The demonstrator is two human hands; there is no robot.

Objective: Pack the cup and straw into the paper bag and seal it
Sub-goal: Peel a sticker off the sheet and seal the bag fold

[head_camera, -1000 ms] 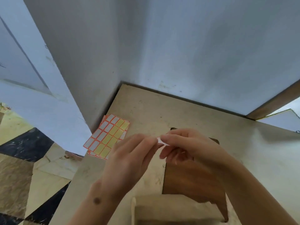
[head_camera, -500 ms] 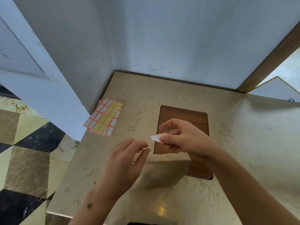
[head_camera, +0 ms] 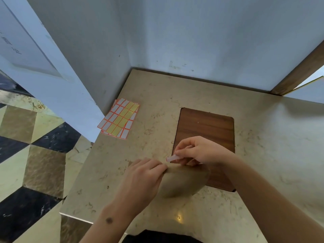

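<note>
Two hands: left hand (head_camera: 140, 179) grips paper bag (head_camera: 182, 183), right hand (head_camera: 198, 151) pinches sticker (head_camera: 172, 158)

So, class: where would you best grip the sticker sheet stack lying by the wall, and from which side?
Pinch the near corner of the sticker sheet stack, coming from the open countertop side; it lies flat, its far corner near the wall.
</note>
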